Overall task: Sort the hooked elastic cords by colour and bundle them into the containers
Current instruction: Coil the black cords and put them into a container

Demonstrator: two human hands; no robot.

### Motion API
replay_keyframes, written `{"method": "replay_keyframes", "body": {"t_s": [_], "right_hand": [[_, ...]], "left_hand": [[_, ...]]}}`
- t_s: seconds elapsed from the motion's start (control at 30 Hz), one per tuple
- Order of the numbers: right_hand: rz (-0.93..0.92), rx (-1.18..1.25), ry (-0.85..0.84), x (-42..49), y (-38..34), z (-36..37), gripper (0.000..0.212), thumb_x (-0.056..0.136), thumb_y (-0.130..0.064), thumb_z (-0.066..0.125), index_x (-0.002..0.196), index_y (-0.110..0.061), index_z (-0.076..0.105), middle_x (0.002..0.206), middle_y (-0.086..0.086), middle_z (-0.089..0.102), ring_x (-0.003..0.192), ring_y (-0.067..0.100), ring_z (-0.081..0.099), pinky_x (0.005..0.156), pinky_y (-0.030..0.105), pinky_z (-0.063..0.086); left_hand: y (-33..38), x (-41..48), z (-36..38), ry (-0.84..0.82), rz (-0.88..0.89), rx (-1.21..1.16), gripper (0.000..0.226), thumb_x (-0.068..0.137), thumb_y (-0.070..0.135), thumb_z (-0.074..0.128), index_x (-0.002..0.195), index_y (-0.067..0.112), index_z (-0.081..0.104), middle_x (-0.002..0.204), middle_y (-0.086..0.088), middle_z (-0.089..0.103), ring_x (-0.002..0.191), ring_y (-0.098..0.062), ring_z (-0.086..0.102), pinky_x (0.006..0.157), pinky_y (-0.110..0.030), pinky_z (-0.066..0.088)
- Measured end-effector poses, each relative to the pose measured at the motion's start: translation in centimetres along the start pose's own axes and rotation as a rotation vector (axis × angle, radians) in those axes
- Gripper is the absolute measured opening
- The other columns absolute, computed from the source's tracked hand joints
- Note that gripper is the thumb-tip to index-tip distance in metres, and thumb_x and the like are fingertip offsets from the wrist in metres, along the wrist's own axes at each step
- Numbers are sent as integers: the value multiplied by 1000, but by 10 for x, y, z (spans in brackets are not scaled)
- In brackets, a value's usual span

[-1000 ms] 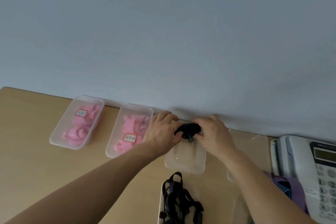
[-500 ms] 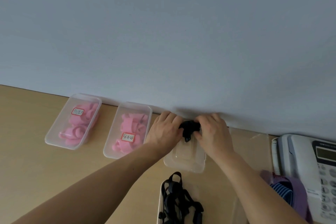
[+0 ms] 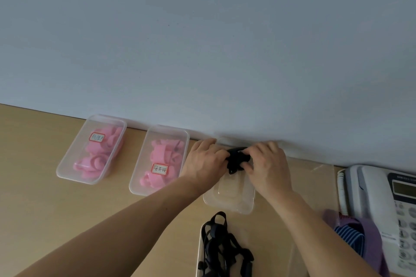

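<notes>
Right, wooden table (image 3: 33, 198) against a pale wall (image 3: 202, 40). Far left is a clear box (image 3: 62, 174) of pink cords with a red-edged label on top, and beside it a second clear box (image 3: 135, 188), also pink cords, labelled. Right edge has a white telephone (image 3: 378, 198), with purple and blue-striped fabric (image 3: 360, 236) in front of it. Bottom centre, loose black cords (image 3: 221, 247) are heaped in a clear tray (image 3: 199, 254), partly cut off by the frame.

The open clear container (image 3: 229, 200) sits at centre by the wall, its far end hidden by both hands; it looks empty, though glare makes that unsure. The black cord bundle (image 3: 237, 159) is held over that far end, between the hands.

The left hand (image 3: 206, 161) comes in from lower left, knuckles up, fingers curled onto the bundle's left side. The right hand (image 3: 267, 168) mirrors it, thumb and fingers pinching the right side. Both forearms are bare.
</notes>
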State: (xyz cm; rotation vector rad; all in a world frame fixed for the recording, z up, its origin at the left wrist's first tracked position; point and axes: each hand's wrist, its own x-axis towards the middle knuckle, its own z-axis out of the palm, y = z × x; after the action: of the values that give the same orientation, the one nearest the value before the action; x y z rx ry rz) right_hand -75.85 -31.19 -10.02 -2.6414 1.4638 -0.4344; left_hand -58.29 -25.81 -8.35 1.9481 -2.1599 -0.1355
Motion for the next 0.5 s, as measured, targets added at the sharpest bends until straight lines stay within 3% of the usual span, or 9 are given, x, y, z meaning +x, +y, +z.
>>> {"method": "replay_keyframes", "body": {"t_s": [0.1, 0.2, 0.37, 0.5], "right_hand": [[27, -20, 22, 2, -2, 0, 31, 63, -25, 84, 90, -21, 68, 84, -5, 65, 84, 26, 55, 67, 37, 46], [35, -12, 32, 0, -4, 0, 35, 65, -25, 83, 96, -20, 67, 88, -4, 66, 85, 26, 55, 68, 38, 47], [16, -30, 27, -3, -1, 1, 32, 68, -28, 81, 97, -23, 69, 88, -6, 67, 83, 25, 54, 68, 36, 45], [33, -35, 24, -1, -2, 2, 31, 69, -27, 81, 97, -23, 69, 88, -6, 68, 82, 25, 54, 67, 36, 45]], "left_hand": [[-4, -1, -2, 37, 43, -2, 28, 78, 28, 50, 77, 23, 78, 83, 6, 74, 92, -30, 70, 78, -37, 55], [-13, -4, 0, 76, 51, 24, 21, 73, 22, 71, 93, 25, 77, 99, 7, 74, 102, -31, 67, 83, -39, 53], [-13, -7, 7, 89, 32, 29, 32, 77, 24, 49, 94, 24, 76, 90, 10, 74, 95, -26, 67, 82, -35, 48], [-10, -4, 2, 33, 4, 8, 33, 76, 26, 48, 91, 24, 77, 86, 10, 74, 93, -27, 68, 77, -36, 53]]}}
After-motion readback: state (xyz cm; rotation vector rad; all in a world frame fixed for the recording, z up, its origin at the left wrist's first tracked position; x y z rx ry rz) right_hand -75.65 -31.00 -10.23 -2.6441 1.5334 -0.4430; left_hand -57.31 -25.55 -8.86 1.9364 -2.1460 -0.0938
